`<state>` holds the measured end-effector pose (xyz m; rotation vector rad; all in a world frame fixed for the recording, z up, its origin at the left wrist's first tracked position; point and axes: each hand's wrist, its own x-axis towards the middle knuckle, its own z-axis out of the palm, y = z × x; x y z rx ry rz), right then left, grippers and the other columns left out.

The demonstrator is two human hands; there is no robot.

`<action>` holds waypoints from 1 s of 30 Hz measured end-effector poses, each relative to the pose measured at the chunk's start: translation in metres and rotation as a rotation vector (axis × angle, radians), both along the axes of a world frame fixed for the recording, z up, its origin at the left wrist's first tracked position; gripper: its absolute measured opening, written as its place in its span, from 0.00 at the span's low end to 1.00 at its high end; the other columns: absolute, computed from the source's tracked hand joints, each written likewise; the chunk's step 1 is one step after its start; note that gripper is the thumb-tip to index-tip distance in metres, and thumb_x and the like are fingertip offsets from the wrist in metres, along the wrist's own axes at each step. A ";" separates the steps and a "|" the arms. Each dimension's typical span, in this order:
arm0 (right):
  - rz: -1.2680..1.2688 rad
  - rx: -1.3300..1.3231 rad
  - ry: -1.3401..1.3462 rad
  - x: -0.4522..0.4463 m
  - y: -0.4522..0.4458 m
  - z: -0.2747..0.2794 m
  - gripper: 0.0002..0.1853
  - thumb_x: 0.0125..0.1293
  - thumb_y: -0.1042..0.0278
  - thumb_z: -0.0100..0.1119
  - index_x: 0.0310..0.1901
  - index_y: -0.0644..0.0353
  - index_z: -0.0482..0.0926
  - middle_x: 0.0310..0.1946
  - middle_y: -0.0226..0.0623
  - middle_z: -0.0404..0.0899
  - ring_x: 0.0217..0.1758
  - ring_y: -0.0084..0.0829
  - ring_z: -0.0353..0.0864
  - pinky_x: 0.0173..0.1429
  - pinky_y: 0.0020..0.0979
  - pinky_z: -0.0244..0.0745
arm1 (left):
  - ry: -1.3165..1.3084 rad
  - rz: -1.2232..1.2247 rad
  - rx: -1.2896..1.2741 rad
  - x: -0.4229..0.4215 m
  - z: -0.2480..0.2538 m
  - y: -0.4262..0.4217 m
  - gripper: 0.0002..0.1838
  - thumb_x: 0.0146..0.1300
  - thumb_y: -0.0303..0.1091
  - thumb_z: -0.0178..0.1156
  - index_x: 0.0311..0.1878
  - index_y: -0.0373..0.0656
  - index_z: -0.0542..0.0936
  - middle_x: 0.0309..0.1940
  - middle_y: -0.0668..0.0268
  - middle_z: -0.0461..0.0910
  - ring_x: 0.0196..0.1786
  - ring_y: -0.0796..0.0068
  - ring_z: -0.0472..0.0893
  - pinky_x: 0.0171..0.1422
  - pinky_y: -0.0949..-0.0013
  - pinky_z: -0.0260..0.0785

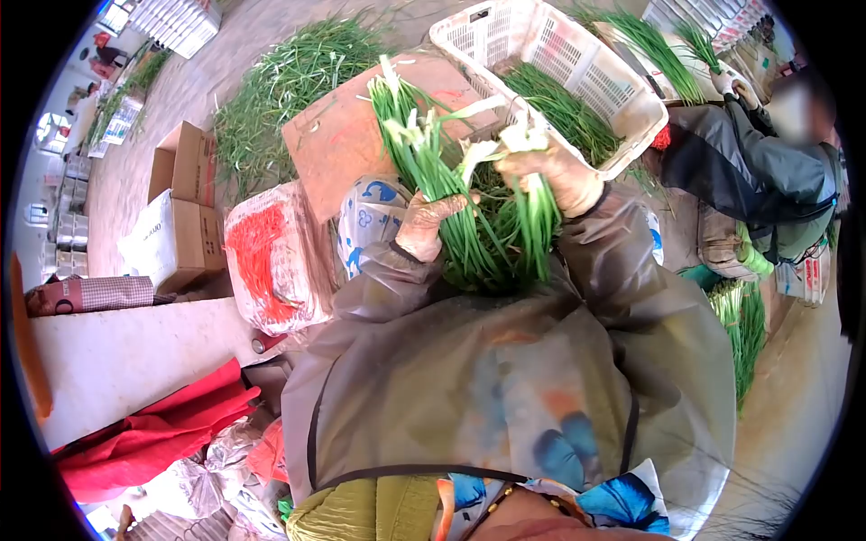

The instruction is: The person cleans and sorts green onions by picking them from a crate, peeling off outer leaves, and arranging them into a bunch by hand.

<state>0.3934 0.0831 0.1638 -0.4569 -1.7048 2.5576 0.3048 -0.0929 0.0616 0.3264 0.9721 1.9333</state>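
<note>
My left hand (428, 225) is wrapped round a bunch of Chinese chives (410, 144), its pale ends pointing away from me. To its right, my right hand (555, 176) grips a smaller handful of chives (538, 216) near its whitish ends, with the green leaves hanging down over my lap. Both hands seem to wear thin, dirty gloves. Loose leaves lie between the two hands, partly hidden by them. A reddish-brown board (338, 126) lies just beyond my left hand.
A white plastic crate (622, 153) with chives inside stands ahead right. A big heap of chives (289, 81) covers the floor ahead left. Red ties (262, 252) lie on a wrapped bundle at my left, near cardboard boxes (194, 230). A co-worker (767, 171) sits at the right, handling chives.
</note>
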 end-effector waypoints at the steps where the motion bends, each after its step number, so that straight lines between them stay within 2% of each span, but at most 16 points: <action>1: -0.001 0.008 0.030 0.006 0.001 0.005 0.08 0.50 0.71 0.61 0.31 0.61 0.73 0.17 0.29 0.70 0.17 0.20 0.66 0.21 0.20 0.61 | 0.036 -0.017 0.003 0.001 -0.001 0.000 0.16 0.50 0.27 0.63 0.44 0.37 0.75 0.33 0.61 0.79 0.34 0.71 0.79 0.39 0.69 0.73; 3: -0.001 -0.029 0.124 0.008 0.013 -0.002 0.10 0.49 0.68 0.62 0.31 0.60 0.73 0.17 0.29 0.69 0.17 0.20 0.65 0.21 0.21 0.60 | 0.011 -0.004 -0.004 0.000 -0.001 -0.002 0.16 0.51 0.28 0.63 0.44 0.37 0.75 0.33 0.61 0.79 0.34 0.71 0.79 0.38 0.70 0.73; 4: -0.060 -0.219 0.126 0.012 0.021 -0.003 0.09 0.49 0.68 0.61 0.30 0.59 0.73 0.15 0.27 0.67 0.17 0.20 0.65 0.21 0.20 0.59 | -0.015 0.004 -0.012 0.000 0.000 -0.001 0.16 0.51 0.28 0.63 0.44 0.36 0.75 0.32 0.61 0.79 0.34 0.71 0.79 0.38 0.70 0.73; 5: 0.085 -0.324 0.296 0.013 0.039 -0.010 0.08 0.51 0.68 0.60 0.30 0.59 0.73 0.15 0.26 0.66 0.19 0.19 0.65 0.21 0.20 0.59 | -0.040 0.015 -0.016 -0.001 0.000 0.001 0.16 0.51 0.28 0.63 0.44 0.36 0.75 0.32 0.61 0.79 0.34 0.71 0.79 0.37 0.71 0.73; 7: -0.127 -0.105 0.158 0.022 0.047 0.004 0.08 0.53 0.69 0.60 0.34 0.62 0.75 0.16 0.26 0.67 0.19 0.19 0.65 0.23 0.20 0.60 | -0.141 0.072 -0.045 -0.007 -0.011 -0.004 0.18 0.54 0.30 0.60 0.48 0.35 0.71 0.36 0.60 0.77 0.37 0.68 0.79 0.40 0.67 0.74; 8: -0.147 0.179 0.002 0.019 0.050 0.013 0.10 0.55 0.70 0.60 0.39 0.63 0.77 0.20 0.27 0.73 0.22 0.19 0.69 0.27 0.20 0.64 | -0.162 0.064 -0.001 -0.007 -0.010 -0.005 0.18 0.55 0.30 0.59 0.49 0.35 0.71 0.37 0.59 0.77 0.38 0.67 0.78 0.42 0.66 0.74; 9: -0.239 0.419 0.002 0.013 0.068 -0.020 0.17 0.51 0.65 0.66 0.40 0.64 0.78 0.27 0.32 0.79 0.25 0.19 0.73 0.29 0.20 0.67 | -0.184 0.054 0.042 -0.007 -0.008 -0.005 0.18 0.56 0.30 0.59 0.49 0.35 0.71 0.38 0.59 0.77 0.40 0.66 0.78 0.43 0.65 0.74; 11: -0.396 0.953 -0.116 0.005 0.076 -0.051 0.16 0.52 0.66 0.66 0.40 0.65 0.77 0.31 0.33 0.80 0.28 0.18 0.74 0.32 0.20 0.69 | -0.144 0.087 0.029 -0.003 -0.005 -0.005 0.19 0.56 0.31 0.59 0.50 0.35 0.71 0.38 0.58 0.77 0.41 0.66 0.78 0.45 0.64 0.74; 12: -0.459 0.654 0.010 0.006 0.053 -0.042 0.15 0.52 0.67 0.65 0.40 0.66 0.77 0.30 0.31 0.80 0.28 0.20 0.75 0.34 0.21 0.70 | -0.105 0.134 0.028 -0.004 -0.004 -0.002 0.19 0.56 0.31 0.58 0.50 0.35 0.70 0.38 0.58 0.77 0.43 0.65 0.78 0.46 0.64 0.73; 13: -0.403 0.546 -0.082 0.006 0.037 -0.033 0.14 0.53 0.68 0.64 0.40 0.66 0.77 0.29 0.32 0.80 0.28 0.21 0.76 0.34 0.22 0.71 | -0.112 0.141 0.035 -0.004 -0.003 0.001 0.19 0.56 0.31 0.58 0.50 0.35 0.70 0.38 0.58 0.77 0.43 0.65 0.78 0.46 0.64 0.73; 18: -0.097 0.395 0.005 -0.022 -0.010 -0.056 0.14 0.51 0.66 0.66 0.37 0.64 0.77 0.25 0.35 0.78 0.24 0.22 0.74 0.28 0.24 0.69 | 0.012 -0.019 0.047 0.013 0.000 0.014 0.16 0.58 0.31 0.57 0.49 0.36 0.71 0.38 0.61 0.77 0.42 0.68 0.78 0.46 0.67 0.72; 19: -0.181 0.537 0.176 -0.032 -0.008 -0.073 0.12 0.52 0.68 0.65 0.36 0.64 0.78 0.24 0.34 0.77 0.20 0.24 0.74 0.24 0.26 0.68 | 0.040 -0.009 0.084 0.018 0.003 0.017 0.16 0.58 0.31 0.57 0.48 0.36 0.71 0.38 0.62 0.77 0.41 0.69 0.78 0.46 0.68 0.72; 21: -0.077 0.326 -0.106 -0.029 -0.005 -0.057 0.11 0.51 0.70 0.65 0.35 0.65 0.78 0.24 0.33 0.77 0.21 0.23 0.73 0.25 0.26 0.68 | 0.055 0.004 0.039 0.018 0.002 0.012 0.16 0.59 0.32 0.55 0.48 0.36 0.71 0.38 0.61 0.77 0.40 0.70 0.78 0.46 0.68 0.72; 25: -0.170 0.315 -0.009 -0.027 -0.004 -0.073 0.11 0.50 0.73 0.65 0.35 0.66 0.78 0.25 0.31 0.78 0.25 0.21 0.73 0.31 0.23 0.68 | -0.271 0.055 0.064 0.002 -0.017 0.004 0.15 0.62 0.33 0.50 0.50 0.36 0.71 0.39 0.58 0.77 0.41 0.67 0.78 0.45 0.66 0.73; 27: -0.165 0.267 -0.034 -0.027 -0.005 -0.081 0.11 0.50 0.73 0.65 0.36 0.66 0.78 0.26 0.31 0.78 0.26 0.21 0.73 0.31 0.23 0.67 | -0.363 0.134 -0.015 -0.001 -0.018 0.010 0.10 0.60 0.29 0.52 0.44 0.37 0.74 0.32 0.63 0.78 0.33 0.72 0.78 0.38 0.71 0.72; 30: -0.147 0.211 -0.026 -0.024 -0.013 -0.075 0.12 0.50 0.73 0.66 0.37 0.66 0.77 0.28 0.31 0.79 0.27 0.21 0.73 0.32 0.23 0.67 | -0.234 0.180 -0.062 0.003 -0.018 0.012 0.09 0.55 0.24 0.56 0.40 0.37 0.75 0.29 0.65 0.78 0.30 0.73 0.77 0.36 0.71 0.71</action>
